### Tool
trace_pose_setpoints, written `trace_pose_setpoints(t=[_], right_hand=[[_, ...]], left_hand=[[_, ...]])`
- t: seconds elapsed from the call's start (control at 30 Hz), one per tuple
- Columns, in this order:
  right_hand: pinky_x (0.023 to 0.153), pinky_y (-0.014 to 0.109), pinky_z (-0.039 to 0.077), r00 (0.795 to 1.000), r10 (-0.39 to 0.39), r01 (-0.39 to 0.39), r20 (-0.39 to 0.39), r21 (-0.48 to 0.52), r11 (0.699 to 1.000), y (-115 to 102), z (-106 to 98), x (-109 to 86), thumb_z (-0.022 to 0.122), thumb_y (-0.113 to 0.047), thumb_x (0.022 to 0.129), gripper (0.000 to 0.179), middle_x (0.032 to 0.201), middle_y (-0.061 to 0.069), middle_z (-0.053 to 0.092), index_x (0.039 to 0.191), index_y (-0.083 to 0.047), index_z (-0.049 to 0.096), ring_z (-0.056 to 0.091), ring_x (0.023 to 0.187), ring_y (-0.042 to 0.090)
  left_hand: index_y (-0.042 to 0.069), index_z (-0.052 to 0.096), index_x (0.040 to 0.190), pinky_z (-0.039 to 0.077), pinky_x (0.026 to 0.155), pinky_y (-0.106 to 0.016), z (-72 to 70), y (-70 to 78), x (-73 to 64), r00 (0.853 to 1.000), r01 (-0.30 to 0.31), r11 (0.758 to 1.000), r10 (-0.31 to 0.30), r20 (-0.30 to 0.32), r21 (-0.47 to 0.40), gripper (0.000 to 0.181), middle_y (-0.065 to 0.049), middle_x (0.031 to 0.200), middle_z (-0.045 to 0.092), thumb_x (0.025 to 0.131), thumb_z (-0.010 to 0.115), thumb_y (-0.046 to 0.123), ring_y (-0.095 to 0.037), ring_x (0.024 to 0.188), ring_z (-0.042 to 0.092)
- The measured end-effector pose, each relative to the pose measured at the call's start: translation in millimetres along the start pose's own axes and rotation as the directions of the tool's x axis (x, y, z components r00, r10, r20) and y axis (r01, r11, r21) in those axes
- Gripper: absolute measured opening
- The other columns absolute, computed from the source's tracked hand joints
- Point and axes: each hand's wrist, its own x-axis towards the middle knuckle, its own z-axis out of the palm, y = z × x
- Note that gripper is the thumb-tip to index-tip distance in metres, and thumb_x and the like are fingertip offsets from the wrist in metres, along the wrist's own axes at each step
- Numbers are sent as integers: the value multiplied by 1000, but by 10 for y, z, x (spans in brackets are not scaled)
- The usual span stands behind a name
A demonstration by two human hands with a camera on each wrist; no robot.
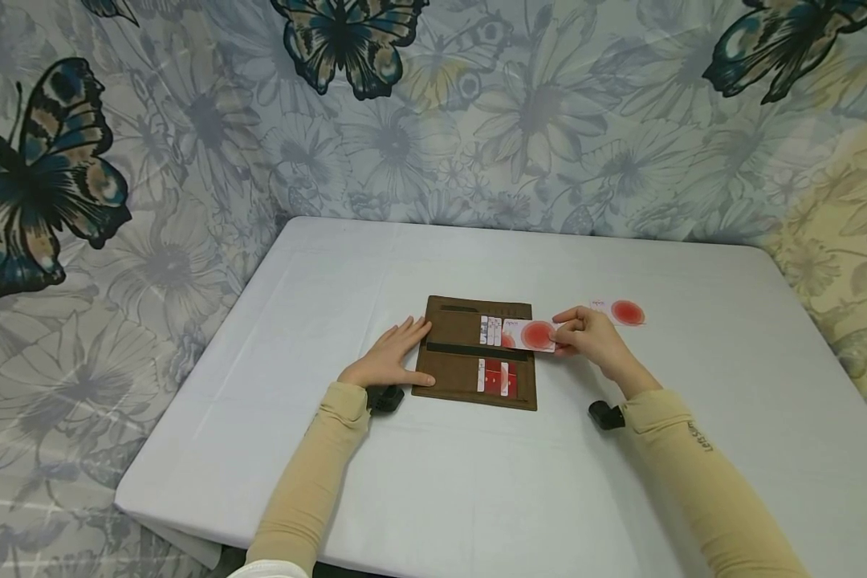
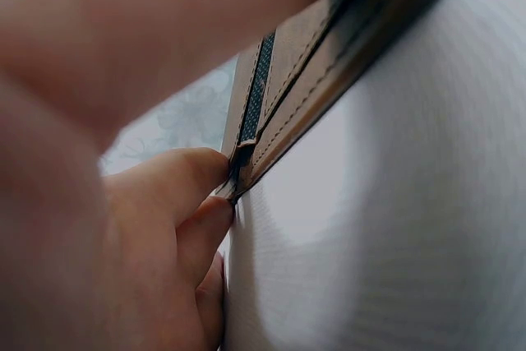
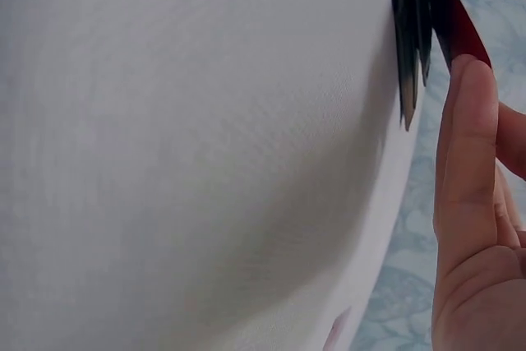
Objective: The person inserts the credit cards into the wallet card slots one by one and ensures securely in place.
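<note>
An opened brown wallet (image 1: 449, 327) lies flat on the table with its fold running left to right. My left hand (image 1: 390, 357) rests at its left edge, fingers spread and thumb on the lower half; stitching and a dark strip on the wallet (image 2: 288, 71) show in the left wrist view. Between thumb and fingers, my right hand (image 1: 594, 343) pinches the right end of a white card with a red circle (image 1: 536, 335). That card's left end overlaps the upper slots. In the right wrist view, the card's dark red underside (image 3: 470, 37) slants up from the wallet.
White and pink cards (image 1: 490, 331) sit in the upper slots, and red and white cards (image 1: 497, 377) in the lower ones. Another card with a red circle (image 1: 628, 312) lies beyond the right hand. White cloth covers the table (image 1: 477, 490); a patterned wall stands behind.
</note>
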Motion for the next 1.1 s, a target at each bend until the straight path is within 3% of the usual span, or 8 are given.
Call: trace_pose_setpoints(t=[0.43,0.83,1.1], right_hand=[[63,27,54,998,55,-59,-42,-87,995,14,29,76,61,-4,87,37,83,10,63,118,13,49,62,61,11],[61,28,55,999,48,-48,18,3,999,4,96,84,61,3,86,37,79,10,64,115,18,44,63,59,13],[60,27,54,999,53,-51,12,-87,995,-13,162,175,59,1,88,35,81,12,63,117,15,47,62,59,14]], left_hand=[[9,10,150,-3,110,-37,-5,34,-2,1000,24,1000,-24,12,5,100,-7,154,4,79,68,49,-22,139,-5],[8,11,150,-2,110,-38,-11,33,-10,1000,13,1000,-13,5,-2,100,-8,154,5,78,68,50,-23,140,-3],[8,11,150,-2,110,-38,-2,29,0,1000,10,1000,-10,10,4,99,-7,154,5,79,67,50,-23,140,-4]])
